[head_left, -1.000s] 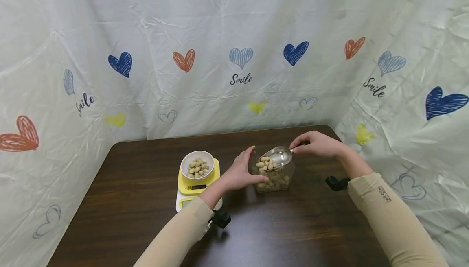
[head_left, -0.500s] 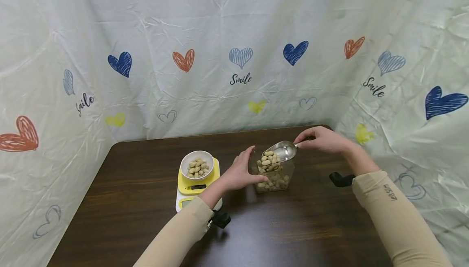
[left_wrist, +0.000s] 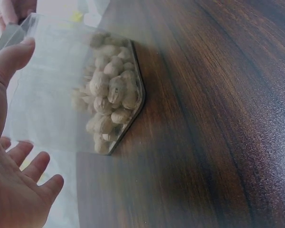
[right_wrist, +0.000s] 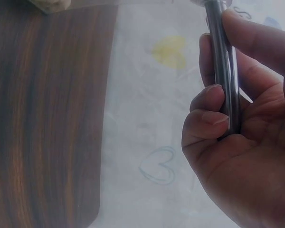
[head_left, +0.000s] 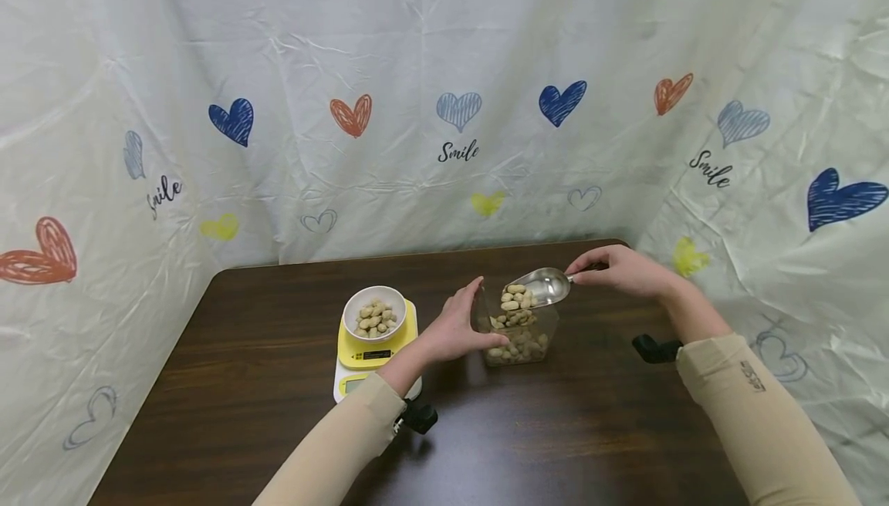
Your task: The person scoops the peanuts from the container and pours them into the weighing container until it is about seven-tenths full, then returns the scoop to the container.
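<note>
A clear plastic container [head_left: 551, 324] with unshelled peanuts [left_wrist: 115, 90] in its lower part stands on the table. My left hand [head_left: 453, 328] holds its near left side, thumb on the front wall and fingers spread along the left side. Around the handle [right_wrist: 223, 71] of a metal scoop [head_left: 550, 285] curl the fingers of my right hand [head_left: 620, 270]. The scoop's bowl tilts down to the left over the container's opening. Several peanuts [head_left: 517, 298] lie at its front end. The container's back is partly hidden by the scoop.
Left of the container, a white bowl [head_left: 350, 312] with peanuts sits on a yellow and white kitchen scale [head_left: 405, 350]. My left forearm partly covers the scale's front. The dark wooden table [head_left: 264, 359] ends at a hanging sheet [head_left: 389, 182] printed with hearts.
My right hand has drawn the scoop up and to the right, so more peanuts show on it above the container. The left hand stays at the container; bowl and scale are unmoved.
</note>
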Tool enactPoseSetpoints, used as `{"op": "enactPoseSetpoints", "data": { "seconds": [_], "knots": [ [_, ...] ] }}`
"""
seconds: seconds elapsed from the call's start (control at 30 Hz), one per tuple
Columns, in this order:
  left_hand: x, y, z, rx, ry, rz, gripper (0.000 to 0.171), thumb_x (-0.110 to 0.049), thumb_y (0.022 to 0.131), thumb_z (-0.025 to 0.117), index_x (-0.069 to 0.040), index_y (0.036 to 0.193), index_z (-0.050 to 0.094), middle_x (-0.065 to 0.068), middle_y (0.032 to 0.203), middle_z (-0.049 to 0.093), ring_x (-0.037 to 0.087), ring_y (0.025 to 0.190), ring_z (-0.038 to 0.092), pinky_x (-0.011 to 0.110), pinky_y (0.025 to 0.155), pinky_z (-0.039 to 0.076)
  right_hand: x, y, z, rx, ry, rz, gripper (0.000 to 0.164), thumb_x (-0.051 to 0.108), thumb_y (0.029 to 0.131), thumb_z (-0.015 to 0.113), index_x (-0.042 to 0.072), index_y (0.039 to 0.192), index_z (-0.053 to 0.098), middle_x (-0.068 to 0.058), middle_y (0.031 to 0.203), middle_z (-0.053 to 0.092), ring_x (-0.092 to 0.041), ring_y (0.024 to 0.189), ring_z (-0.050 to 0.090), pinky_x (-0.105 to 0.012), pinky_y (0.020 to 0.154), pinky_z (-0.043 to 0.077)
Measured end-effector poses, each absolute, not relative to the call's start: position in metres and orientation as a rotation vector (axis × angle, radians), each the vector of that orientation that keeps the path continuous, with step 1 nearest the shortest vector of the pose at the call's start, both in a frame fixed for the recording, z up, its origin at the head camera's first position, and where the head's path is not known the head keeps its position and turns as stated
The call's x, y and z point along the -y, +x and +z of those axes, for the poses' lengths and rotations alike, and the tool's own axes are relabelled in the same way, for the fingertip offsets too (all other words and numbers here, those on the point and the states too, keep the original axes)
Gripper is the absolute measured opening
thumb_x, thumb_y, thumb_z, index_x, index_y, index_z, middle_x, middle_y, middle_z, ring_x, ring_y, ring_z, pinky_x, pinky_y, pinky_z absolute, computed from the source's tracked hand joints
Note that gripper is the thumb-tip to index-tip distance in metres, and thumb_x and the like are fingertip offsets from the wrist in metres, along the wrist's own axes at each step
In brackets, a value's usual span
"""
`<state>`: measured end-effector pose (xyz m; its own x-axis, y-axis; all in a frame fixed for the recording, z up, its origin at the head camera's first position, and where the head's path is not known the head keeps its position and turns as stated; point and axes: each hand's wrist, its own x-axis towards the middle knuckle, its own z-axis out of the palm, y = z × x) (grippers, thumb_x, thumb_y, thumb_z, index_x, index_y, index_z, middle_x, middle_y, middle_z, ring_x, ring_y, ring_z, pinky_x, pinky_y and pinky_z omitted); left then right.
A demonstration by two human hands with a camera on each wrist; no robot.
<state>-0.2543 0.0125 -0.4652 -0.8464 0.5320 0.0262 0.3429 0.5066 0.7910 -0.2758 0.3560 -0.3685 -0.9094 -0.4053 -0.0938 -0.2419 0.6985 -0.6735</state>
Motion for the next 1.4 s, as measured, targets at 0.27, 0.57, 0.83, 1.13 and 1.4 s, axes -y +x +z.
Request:
{"op": "enactPoseSetpoints", "data": {
  "seconds": [0.27,0.57,0.83,1.13,1.4],
  "knots": [
    [0.004,-0.248,-0.462,-2.549,0.742,1.249,0.125,-0.060,0.078,0.083,-0.032,0.165,-0.002,-0.002,0.169,0.016,0.027,0.155,0.013,0.054,0.117,0.028,-0.350,-0.272,-0.369,-2.673,-0.481,-1.059,0.028,0.036,0.100,0.069,0.014,0.117,0.076,-0.004,0.115,0.071,-0.023,0.104,0.064,-0.042,0.087,0.050],
    [0.036,-0.247,-0.444,-2.633,0.827,1.299,0.118,-0.059,0.078,0.083,-0.028,0.166,0.011,-0.002,0.161,0.032,0.019,0.147,0.030,0.047,0.113,0.034,-0.337,-0.267,-0.360,-2.715,-0.468,-1.062,0.031,0.037,0.100,0.068,0.014,0.119,0.076,-0.007,0.120,0.070,-0.023,0.105,0.063,-0.040,0.087,0.050],
    [0.075,-0.239,-0.430,-2.650,0.837,1.355,0.114,-0.058,0.078,0.084,-0.026,0.165,0.017,-0.006,0.160,0.033,0.017,0.147,0.028,0.049,0.114,0.033,-0.317,-0.264,-0.356,-2.741,-0.480,-1.031,0.033,0.041,0.100,0.068,0.017,0.121,0.076,-0.006,0.125,0.069,-0.024,0.111,0.062,-0.041,0.089,0.050],
    [0.138,-0.232,-0.430,-2.784,0.747,1.341,0.108,-0.051,0.080,0.085,-0.029,0.164,0.020,-0.003,0.163,0.027,0.023,0.150,0.021,0.058,0.112,0.032,-0.293,-0.261,-0.348,-2.745,-0.446,-1.052,0.035,0.046,0.098,0.068,0.022,0.123,0.074,-0.003,0.129,0.067,-0.025,0.116,0.060,-0.045,0.091,0.048],
    [0.180,-0.237,-0.440,-2.847,0.641,1.266,0.115,-0.053,0.077,0.087,-0.023,0.165,0.018,0.005,0.165,0.022,0.031,0.150,0.018,0.062,0.111,0.031,-0.266,-0.266,-0.347,-2.683,-0.429,-1.124,0.034,0.044,0.099,0.068,0.022,0.125,0.073,-0.004,0.132,0.065,-0.027,0.120,0.059,-0.049,0.094,0.049]
  ]
}}
